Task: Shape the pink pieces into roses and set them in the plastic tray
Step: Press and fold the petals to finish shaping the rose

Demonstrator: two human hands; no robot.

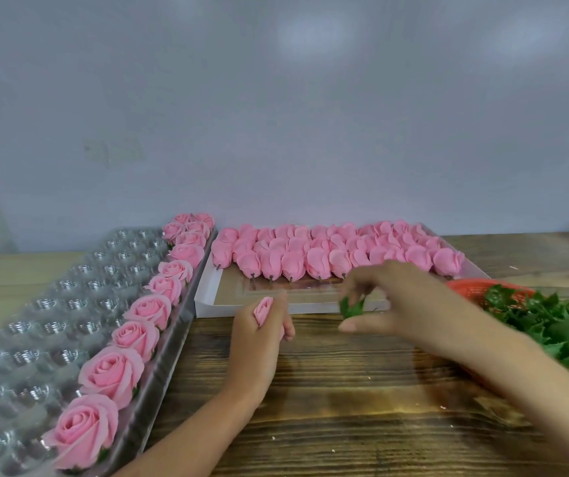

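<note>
My left hand (261,333) grips a closed pink bud (263,309) in its fist, tip pointing up, above the wooden table. My right hand (384,299) pinches a small green leaf piece (351,307) just right of the bud. A clear plastic tray (52,304) with round cups lies at the left. Its right-hand column holds a row of finished pink roses (114,371). A white box (207,294) behind my hands carries several rows of unshaped pink buds (327,249).
A red basket (468,285) heaped with green leaf pieces (558,328) sits at the right, under my right forearm. The dark wood table (345,407) runs to a grey wall behind. Most tray cups at the left hold nothing.
</note>
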